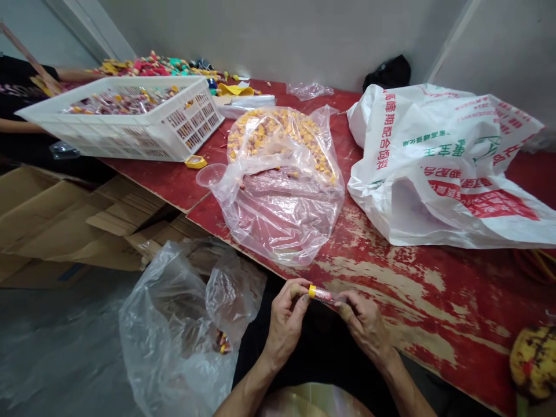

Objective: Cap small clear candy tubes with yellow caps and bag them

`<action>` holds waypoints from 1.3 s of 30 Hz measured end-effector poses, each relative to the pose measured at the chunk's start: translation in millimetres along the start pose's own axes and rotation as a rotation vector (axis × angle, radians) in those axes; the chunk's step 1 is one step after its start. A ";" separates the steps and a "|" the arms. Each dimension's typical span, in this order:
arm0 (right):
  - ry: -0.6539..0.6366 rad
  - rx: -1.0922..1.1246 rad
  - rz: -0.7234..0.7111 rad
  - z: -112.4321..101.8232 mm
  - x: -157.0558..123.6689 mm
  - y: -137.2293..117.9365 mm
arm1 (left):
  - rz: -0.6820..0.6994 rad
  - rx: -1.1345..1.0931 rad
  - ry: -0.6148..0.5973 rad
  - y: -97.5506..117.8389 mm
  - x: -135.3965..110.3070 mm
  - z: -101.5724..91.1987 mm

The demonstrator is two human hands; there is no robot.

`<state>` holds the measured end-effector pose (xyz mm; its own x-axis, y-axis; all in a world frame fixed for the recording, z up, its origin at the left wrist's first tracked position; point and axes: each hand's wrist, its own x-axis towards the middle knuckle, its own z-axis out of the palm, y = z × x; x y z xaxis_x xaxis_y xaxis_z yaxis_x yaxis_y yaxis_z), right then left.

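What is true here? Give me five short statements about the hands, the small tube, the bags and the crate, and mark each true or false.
1. Both hands, the left hand and the right hand, hold one small tube. True.
2. The tube's yellow cap points toward the right hand. False: it sits at the left hand's end.
3. The clear bag on the red table holds yellow and orange pieces. True.
4. The white crate stands on the floor. False: it stands on the table, at the far left.
5. The white printed sack lies left of the clear bag. False: it lies to its right.
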<state>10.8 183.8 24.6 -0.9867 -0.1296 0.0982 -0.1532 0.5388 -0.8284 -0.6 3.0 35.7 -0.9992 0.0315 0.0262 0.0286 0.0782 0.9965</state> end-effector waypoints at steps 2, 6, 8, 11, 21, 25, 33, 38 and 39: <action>-0.026 0.010 0.038 -0.4 0.3 -1.1 | 0.004 0.002 0.003 0.0 0.1 -0.8; -0.013 0.086 0.082 -2.8 0.5 -5.5 | 0.005 -0.021 0.019 -0.3 -0.9 -1.7; -0.007 0.091 0.096 -3.1 -0.2 -5.9 | -0.001 -0.035 0.011 0.0 -1.8 -1.8; -0.021 0.035 0.098 -1.8 -1.4 -2.9 | 0.004 -0.042 -0.003 1.6 -3.0 -2.0; -0.021 0.088 0.107 -4.0 -2.1 3.0 | -0.001 -0.057 0.009 2.4 -3.6 -0.3; -0.007 0.069 0.072 -1.8 -1.2 2.8 | -0.034 -0.087 0.014 1.0 -4.0 0.8; -0.065 0.070 0.001 -2.5 -0.2 -0.7 | -0.124 -0.180 0.043 -2.3 -3.5 0.7; -0.118 0.056 0.037 -3.1 -0.6 4.3 | -0.130 -0.202 0.030 -1.4 -4.6 1.9; -0.112 0.063 0.049 -2.6 -0.9 4.4 | -0.134 -0.211 0.027 -1.7 -4.6 1.9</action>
<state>10.9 188.4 22.4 -0.9800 -0.1989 -0.0024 -0.0981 0.4938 -0.8641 4.0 4.7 33.7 -0.9941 0.0077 -0.1084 -0.1084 -0.1299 0.9856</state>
